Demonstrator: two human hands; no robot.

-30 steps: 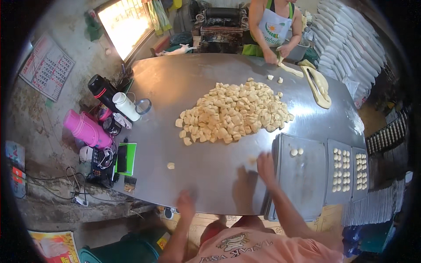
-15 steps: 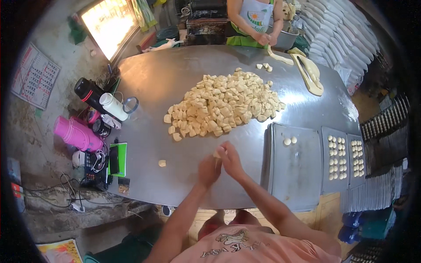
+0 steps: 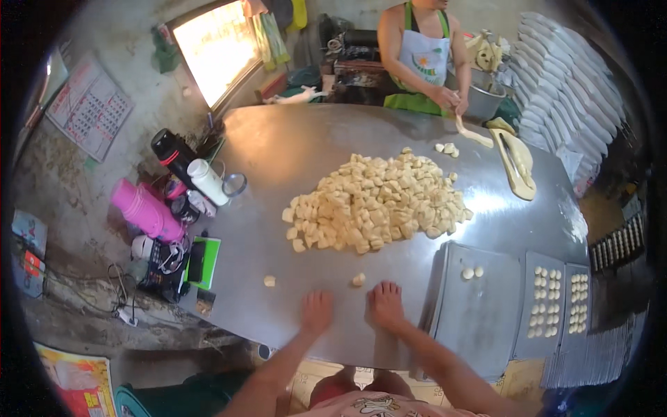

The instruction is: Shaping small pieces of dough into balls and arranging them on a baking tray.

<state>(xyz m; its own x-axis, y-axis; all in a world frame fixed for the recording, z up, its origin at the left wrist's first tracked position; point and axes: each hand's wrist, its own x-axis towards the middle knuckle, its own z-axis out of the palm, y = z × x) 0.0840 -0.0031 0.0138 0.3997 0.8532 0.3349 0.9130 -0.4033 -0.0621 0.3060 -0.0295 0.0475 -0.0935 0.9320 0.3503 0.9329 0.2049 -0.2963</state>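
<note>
My left hand (image 3: 317, 311) rests palm down near the front of the metal table (image 3: 243, 306), holding nothing, its fingers stretched forward. To the right, my right hand (image 3: 387, 303) lies palm down with its fingers forward and slightly bent, also with nothing in it. A small piece of dough (image 3: 358, 279) sits on the table between the two, just off the right fingertips. Another single dough lump (image 3: 269, 281) lies beyond my left hand, further left. Farther back spreads a big heap of cut dough pieces (image 3: 375, 201).
Stacked grey baking trays (image 3: 479, 320), the top one bearing two dough balls (image 3: 473, 273), stand at right. Beside them, trays hold rows of balls (image 3: 545, 302). A co-worker (image 3: 427, 62) handles a dough strip at the far side. Flasks (image 3: 208, 182) and a pink jug (image 3: 147, 210) line the left edge.
My hands were together around a piece of dough; now they are apart on the table, and a dough piece lies between them. The view has tilted upward, so everything sits lower in the picture.
</note>
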